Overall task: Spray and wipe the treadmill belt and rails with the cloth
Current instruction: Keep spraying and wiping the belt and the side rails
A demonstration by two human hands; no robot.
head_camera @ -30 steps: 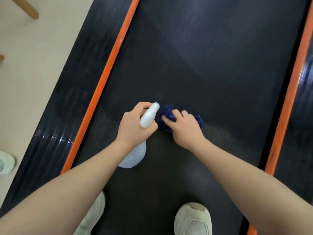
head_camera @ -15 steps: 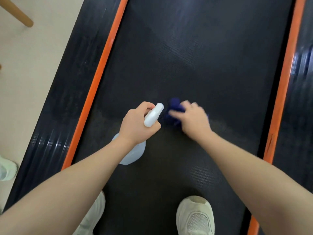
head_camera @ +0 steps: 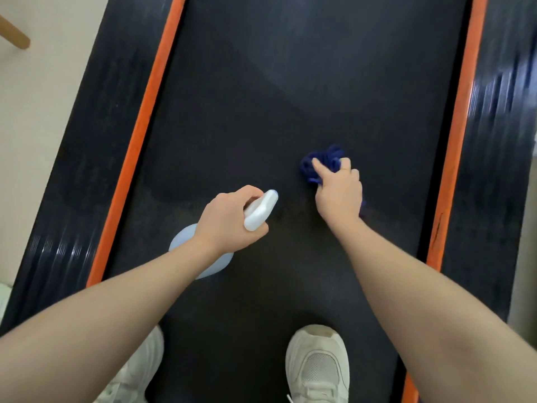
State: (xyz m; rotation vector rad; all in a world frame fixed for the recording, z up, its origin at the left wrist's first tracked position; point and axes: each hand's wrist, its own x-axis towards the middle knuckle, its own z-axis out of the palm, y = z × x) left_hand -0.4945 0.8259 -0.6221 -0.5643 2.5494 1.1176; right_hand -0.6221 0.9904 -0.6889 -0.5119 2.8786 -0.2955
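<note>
Both grips (head_camera: 229,219) (head_camera: 338,190) clenched, arms outstretched.

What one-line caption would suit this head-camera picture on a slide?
Standing on the treadmill belt, a person holds a spray bottle in the left hand and presses a blue cloth down with the right hand.

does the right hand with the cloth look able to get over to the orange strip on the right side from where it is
Probably yes. The right hand presses the blue cloth on the belt, and only bare belt lies between it and the right orange strip. The left hand holds the spray bottle on the other side.
</note>
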